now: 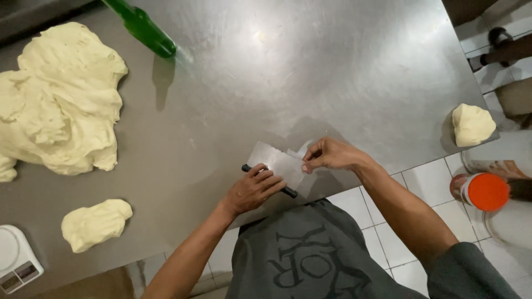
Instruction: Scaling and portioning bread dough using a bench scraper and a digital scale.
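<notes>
My left hand (252,191) is wrapped around the black handle of a metal dough scraper (277,164) at the near edge of the steel table (310,72). My right hand (331,155) pinches the blade's far corner, fingertips pressed together. A large dough mass (61,99) lies well apart to the left.

The tabletop (310,66) is dull brushed grey steel, and the dough mass (61,99), the small dough piece (95,223) and the dough lump (472,125) on it are pale creamy yellow. The bottle (145,27) is bright green, while the scraper (277,166) has a silver-grey blade and a black handle. The jar lid (487,191) is orange, the scale (16,259) white, the floor tiles (426,182) white with dark joints.
</notes>
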